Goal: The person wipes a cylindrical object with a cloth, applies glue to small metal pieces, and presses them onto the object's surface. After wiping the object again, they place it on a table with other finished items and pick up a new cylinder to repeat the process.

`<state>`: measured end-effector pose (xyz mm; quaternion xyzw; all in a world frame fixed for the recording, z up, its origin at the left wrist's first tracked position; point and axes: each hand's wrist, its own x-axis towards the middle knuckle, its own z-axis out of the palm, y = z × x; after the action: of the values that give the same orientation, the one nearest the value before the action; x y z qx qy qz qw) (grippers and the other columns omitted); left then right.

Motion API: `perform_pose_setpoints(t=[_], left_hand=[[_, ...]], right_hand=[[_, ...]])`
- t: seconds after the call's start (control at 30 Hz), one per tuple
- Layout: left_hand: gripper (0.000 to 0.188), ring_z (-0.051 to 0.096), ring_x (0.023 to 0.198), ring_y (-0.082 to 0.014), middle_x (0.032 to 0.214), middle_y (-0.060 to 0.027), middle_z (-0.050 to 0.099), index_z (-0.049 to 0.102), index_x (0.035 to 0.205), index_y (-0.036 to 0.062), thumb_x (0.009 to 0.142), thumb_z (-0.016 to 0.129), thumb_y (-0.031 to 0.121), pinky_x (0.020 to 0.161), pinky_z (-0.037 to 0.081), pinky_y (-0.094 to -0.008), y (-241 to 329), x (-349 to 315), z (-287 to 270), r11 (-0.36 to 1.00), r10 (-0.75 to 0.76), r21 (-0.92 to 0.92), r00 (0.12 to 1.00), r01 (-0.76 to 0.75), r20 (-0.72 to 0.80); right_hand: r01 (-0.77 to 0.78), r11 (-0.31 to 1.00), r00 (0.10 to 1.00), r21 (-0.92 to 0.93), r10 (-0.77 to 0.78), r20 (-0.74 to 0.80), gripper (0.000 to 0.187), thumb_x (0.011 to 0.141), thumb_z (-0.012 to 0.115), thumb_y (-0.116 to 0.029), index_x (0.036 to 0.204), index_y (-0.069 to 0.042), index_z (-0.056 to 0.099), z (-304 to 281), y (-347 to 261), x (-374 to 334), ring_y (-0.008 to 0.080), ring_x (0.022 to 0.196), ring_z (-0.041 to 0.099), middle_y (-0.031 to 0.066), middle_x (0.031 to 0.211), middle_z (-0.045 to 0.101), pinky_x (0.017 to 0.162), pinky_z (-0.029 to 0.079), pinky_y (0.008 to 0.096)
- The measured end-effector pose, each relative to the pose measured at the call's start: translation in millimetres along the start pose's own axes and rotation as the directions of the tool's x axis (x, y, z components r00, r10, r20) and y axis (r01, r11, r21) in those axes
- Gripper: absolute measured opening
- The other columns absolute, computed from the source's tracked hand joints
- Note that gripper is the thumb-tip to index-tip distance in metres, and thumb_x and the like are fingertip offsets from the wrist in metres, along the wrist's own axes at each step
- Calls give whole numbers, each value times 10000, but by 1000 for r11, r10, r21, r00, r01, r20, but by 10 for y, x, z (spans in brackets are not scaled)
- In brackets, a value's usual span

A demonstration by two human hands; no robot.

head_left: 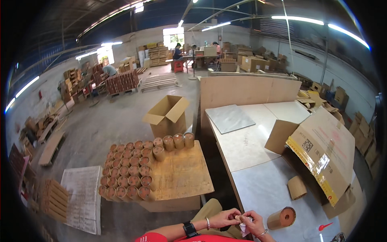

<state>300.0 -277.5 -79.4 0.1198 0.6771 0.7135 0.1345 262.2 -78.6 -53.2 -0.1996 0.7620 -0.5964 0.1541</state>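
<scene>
My left hand (226, 218) and my right hand (254, 224) meet at the table's near edge, fingers pinched together. Between them is a small crumpled white piece (243, 230), perhaps paper or plastic film; its kind is hard to make out. Just right of my right hand, a brown cardboard tube (277, 220) with a reddish-brown end that has a small round mark or hole rests on the table. A second brown tube (296, 188) lies farther back beside a large carton.
The open carton (328, 139) lies tipped on the grey-white table (238, 151), near a red-tipped tool (325, 226). A flat grey slab (230, 118) sits farther back. Left, a wooden board (181, 173) bears rows of tubes (129, 169); an open box (167, 117) stands behind. People work far off.
</scene>
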Motion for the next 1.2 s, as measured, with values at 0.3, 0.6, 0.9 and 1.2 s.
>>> perform_pose_setpoints(t=[0.3,0.6,0.9,1.2], left_hand=[[210,566,912,-55,974,-12,640,608,1068,28,939,630,192,801,468,-227,-212,67,-50,993,-60,-92,981,78,183],[254,518,746,-29,856,35,630,673,1033,38,942,617,269,667,421,-189,65,278,321,989,-127,-15,887,149,444],[260,544,726,-41,808,30,626,685,981,49,925,641,299,653,450,-202,-16,559,757,972,-137,-79,810,220,570],[286,524,679,-33,771,51,596,673,952,47,921,647,331,609,434,-198,-198,623,1255,929,-215,-82,709,360,671]], right_hand=[[-59,991,998,117,60,-10,213,873,697,-180,947,14,651,-13,-151,-214,78,763,603,40,824,659,670,493,230],[-71,997,902,9,68,-426,192,836,715,-163,861,3,622,-98,232,-785,98,714,547,23,789,628,631,453,262],[-24,935,799,-354,-195,-569,204,958,538,-204,1020,-14,580,-88,339,-1384,275,711,580,123,770,579,644,476,381],[-141,884,904,-446,-68,-421,307,980,467,-221,1178,-1,546,-71,341,-1980,388,909,539,215,1008,576,817,442,430]])
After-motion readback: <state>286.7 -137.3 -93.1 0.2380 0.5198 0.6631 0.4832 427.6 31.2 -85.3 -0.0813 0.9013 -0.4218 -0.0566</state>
